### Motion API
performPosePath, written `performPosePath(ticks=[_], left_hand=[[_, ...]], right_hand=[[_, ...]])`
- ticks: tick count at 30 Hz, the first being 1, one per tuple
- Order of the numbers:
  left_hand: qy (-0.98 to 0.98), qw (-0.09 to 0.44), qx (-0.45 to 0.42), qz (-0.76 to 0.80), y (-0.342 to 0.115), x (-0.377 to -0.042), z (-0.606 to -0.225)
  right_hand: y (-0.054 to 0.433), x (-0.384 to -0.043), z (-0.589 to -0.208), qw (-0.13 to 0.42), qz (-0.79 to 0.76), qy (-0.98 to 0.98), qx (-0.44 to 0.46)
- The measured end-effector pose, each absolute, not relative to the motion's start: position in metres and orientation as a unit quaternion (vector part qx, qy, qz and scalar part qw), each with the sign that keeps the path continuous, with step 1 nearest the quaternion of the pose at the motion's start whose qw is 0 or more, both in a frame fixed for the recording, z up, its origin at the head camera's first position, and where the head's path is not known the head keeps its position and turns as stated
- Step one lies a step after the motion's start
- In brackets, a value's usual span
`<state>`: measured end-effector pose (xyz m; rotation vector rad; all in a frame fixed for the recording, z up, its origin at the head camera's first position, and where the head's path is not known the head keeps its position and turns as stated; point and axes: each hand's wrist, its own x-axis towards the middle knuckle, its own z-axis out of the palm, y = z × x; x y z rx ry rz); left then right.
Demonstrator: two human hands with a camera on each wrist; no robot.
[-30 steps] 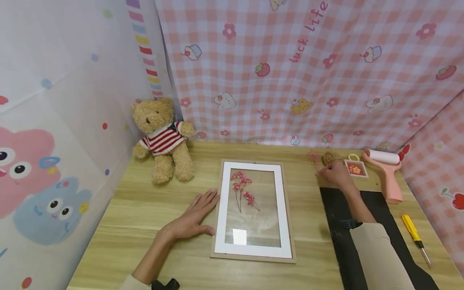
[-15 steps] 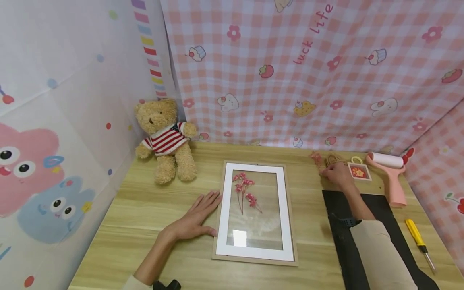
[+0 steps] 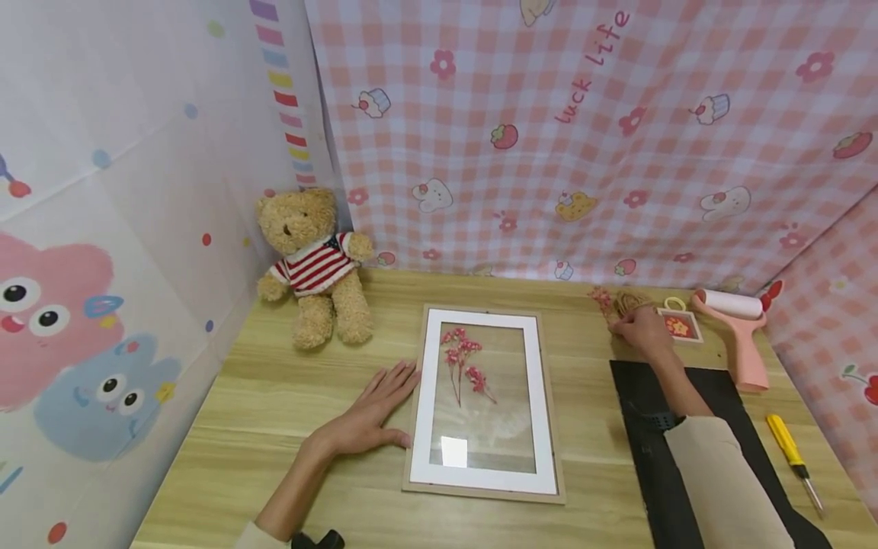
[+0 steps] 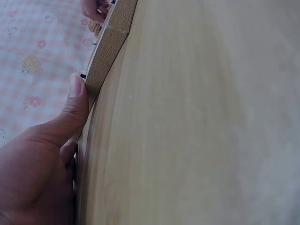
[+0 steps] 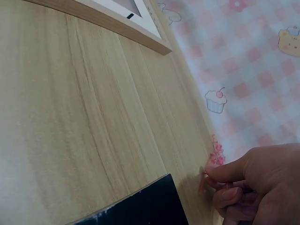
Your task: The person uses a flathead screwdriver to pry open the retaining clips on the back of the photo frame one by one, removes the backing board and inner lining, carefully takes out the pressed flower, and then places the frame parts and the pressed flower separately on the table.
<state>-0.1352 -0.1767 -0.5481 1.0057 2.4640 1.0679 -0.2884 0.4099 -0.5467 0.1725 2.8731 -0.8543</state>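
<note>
A wooden picture frame (image 3: 552, 427) with a white mat lies on the table. Two sprigs of pink dried flowers (image 3: 461, 349) lie within its glass area. My left hand (image 3: 366, 415) rests flat on the table at the frame's left side, fingers spread; in the left wrist view the thumb (image 4: 74, 101) touches the frame's edge. At the back right, my right hand (image 3: 643, 332) pinches the stem of another pink dried flower sprig (image 5: 216, 154) between thumb and finger. A coil of twine (image 3: 632, 302) lies just behind that hand.
A black board (image 3: 668, 465) lies under my right forearm. To the right are a small framed flower picture (image 3: 679, 326), a pink lint roller (image 3: 748, 358) and a yellow-handled screwdriver (image 3: 789, 446). A teddy bear (image 3: 312, 263) sits at the back left.
The flower sprig by my right hand has shifted slightly with the fingers that pinch it. My left hand stays beside the frame. The head view has moved a little.
</note>
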Motion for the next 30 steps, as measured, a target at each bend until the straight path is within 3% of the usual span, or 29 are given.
performPosePath(ticks=[5,13,17,23,30], left_hand=[[0.854,0.132,0.347,0.364,-0.177,-0.135,-0.548],[0.847,0.135,0.351,0.375,-0.176,-0.134,-0.548],[0.851,0.129,0.349,0.371,-0.177,-0.134,-0.548],[0.854,0.125,0.348,0.366,-0.178,-0.134,-0.545],[0.851,0.126,0.350,0.371,-0.177,-0.133,-0.545]], right_hand=[[0.391,-0.267,-0.527,0.040,-0.287,0.956,0.040],[0.298,-0.199,-0.450,-0.038,-0.256,0.964,-0.054],[0.252,-0.183,-0.439,0.006,-0.255,0.964,-0.076],[0.185,-0.161,-0.456,0.075,-0.245,0.960,-0.109],[0.148,-0.143,-0.480,0.091,-0.215,0.965,-0.120]])
